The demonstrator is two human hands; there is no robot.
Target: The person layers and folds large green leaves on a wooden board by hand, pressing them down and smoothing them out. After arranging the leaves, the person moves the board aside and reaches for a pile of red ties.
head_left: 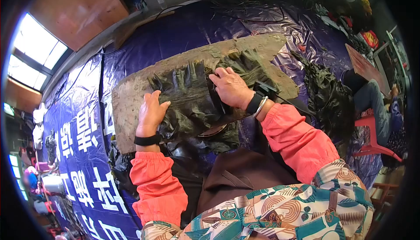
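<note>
Dark green-black, wet-looking leafy sheets (186,89) lie spread over a worn board (131,93) in front of me. Another crinkled piece of the same leafy material (247,67) lies to their right. My left hand (151,114) rests at the left edge of the spread sheets, thumb and fingers apart. At the dark seam between the two pieces is my right hand (232,87), its fingers curled down on the leaf edge. Part of that edge is hidden under the fingers. A black wrist strap with a small dark device (264,89) is on my right wrist.
A purple-blue sheet with white lettering (89,141) spreads around the board. More dark leafy material (328,93) is heaped on the right. Beyond it, a person in jeans (376,106) is near a red plastic chair (369,137). A clear bottle (161,0) stands at the back.
</note>
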